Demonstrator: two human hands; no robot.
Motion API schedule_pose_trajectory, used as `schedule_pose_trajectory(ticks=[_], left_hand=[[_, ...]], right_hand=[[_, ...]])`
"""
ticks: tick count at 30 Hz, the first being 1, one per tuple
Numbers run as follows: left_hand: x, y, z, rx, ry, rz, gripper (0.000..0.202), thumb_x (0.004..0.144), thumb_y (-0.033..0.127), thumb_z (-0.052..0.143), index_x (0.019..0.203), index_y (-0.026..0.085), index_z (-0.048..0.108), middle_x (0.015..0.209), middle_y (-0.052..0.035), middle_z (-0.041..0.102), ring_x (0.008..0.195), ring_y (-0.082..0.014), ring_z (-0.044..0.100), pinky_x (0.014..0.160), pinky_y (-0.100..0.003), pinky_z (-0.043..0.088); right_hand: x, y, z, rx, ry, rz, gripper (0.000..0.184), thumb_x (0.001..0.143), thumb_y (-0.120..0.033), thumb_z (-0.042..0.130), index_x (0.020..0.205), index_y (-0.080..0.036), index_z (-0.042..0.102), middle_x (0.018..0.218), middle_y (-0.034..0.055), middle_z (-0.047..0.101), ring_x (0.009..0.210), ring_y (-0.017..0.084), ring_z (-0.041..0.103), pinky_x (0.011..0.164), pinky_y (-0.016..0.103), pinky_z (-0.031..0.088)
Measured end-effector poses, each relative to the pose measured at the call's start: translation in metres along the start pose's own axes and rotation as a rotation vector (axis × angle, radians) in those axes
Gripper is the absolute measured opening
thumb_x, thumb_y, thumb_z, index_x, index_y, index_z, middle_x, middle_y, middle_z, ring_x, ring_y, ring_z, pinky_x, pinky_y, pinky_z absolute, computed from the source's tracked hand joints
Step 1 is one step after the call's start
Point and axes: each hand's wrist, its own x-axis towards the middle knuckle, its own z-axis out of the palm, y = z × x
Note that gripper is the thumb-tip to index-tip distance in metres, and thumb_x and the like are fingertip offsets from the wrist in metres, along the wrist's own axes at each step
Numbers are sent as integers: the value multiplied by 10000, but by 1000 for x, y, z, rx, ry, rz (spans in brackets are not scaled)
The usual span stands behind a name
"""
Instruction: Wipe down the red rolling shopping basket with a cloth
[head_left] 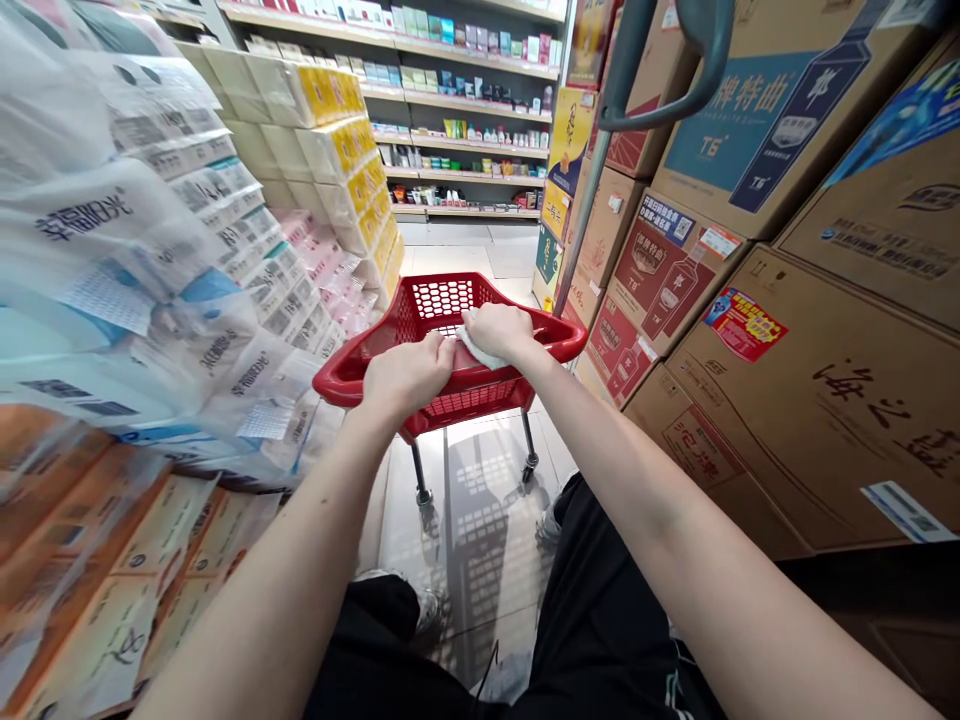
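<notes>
A red plastic shopping cart [341,384] with a meshed basket stands in front of me on dark legs with casters. My left hand [411,374] is closed over the left part of its near rim, the thumb lying along the top. Pressed to the same rim, right of the middle, is a white cloth [480,352], folded or crumpled. My right hand [498,328] is closed on this cloth, which shows mostly below and left of the fingers. Parts of the rim are hidden under both hands.
Plastic-wrapped tissue packs [225,230] are stacked along the left, with orange packages [82,540] below. Cardboard cartons [795,400] line the right side. A grey handle on a pole [589,205] stands before them. Stocked shelves [472,100] cross the far end of the tiled aisle [480,500].
</notes>
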Motion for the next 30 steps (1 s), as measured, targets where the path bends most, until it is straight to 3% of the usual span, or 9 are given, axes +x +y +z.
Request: schedule_pose_trajectory(ticks=[5, 10, 13, 17, 21, 24, 28, 30], left_hand=[[5, -10, 1, -50, -16, -71, 601, 945, 490, 141, 1204, 235, 619, 1244, -125, 657, 1101, -329, 624, 892, -451, 453], [4, -5, 7, -78, 28, -106, 603, 944, 486, 148, 1168, 211, 636, 1210, -148, 669, 1089, -334, 627, 894, -458, 452], [3, -2, 8, -72, 54, -129, 601, 943, 483, 148, 1126, 187, 638, 1157, -167, 685, 1056, -346, 638, 874, -470, 459], [2, 1, 6, -41, 72, -107, 610, 944, 493, 137, 1109, 171, 628, 1096, -179, 698, 1013, -347, 653, 843, -459, 470], [0, 7, 5, -4, 67, -65, 602, 948, 478, 131, 1114, 162, 616, 1052, -179, 706, 980, -346, 664, 818, -448, 475], [-2, 8, 5, 6, 45, -42, 608, 951, 486, 120, 1139, 173, 605, 1034, -165, 711, 965, -335, 670, 815, -436, 475], [-1, -10, 2, 18, -25, 7, 642, 943, 534, 100, 1252, 225, 569, 1098, -134, 707, 1014, -325, 660, 828, -424, 472], [0, -25, 1, 57, -64, 12, 667, 934, 546, 105, 1226, 220, 609, 1147, -140, 694, 1059, -335, 643, 837, -423, 469]], right_hand=[[-31, -11, 5, -14, 159, -77, 582, 1016, -491, 211, 1038, -152, 684, 1089, 143, 691, 1058, 248, 625, 913, 359, 458], [-79, -18, 31, -29, 465, -174, 500, 1013, -461, 281, 1259, -153, 589, 1308, 146, 578, 1224, 263, 498, 1059, 414, 359], [-87, -12, 42, -18, 543, -240, 476, 1007, -442, 322, 1331, -174, 546, 1347, 119, 556, 1262, 260, 461, 1099, 420, 309], [-72, -4, 31, -44, 460, -245, 500, 1019, -430, 256, 1222, -149, 616, 1248, 137, 623, 1157, 253, 537, 1026, 396, 368], [-44, 1, 9, -47, 291, -139, 591, 1023, -457, 190, 1035, -135, 686, 1065, 147, 695, 1035, 243, 609, 924, 354, 428], [-26, 6, 1, -13, 180, -89, 635, 1019, -491, 166, 1002, -151, 703, 1040, 131, 710, 1001, 239, 638, 873, 328, 448], [-15, 16, -1, 35, 123, -104, 672, 1017, -518, 135, 998, -172, 711, 1054, 111, 716, 1007, 230, 649, 871, 304, 441], [-12, 21, -2, 49, 126, -119, 688, 1013, -534, 125, 992, -180, 714, 1052, 101, 718, 1011, 224, 649, 875, 293, 436]])
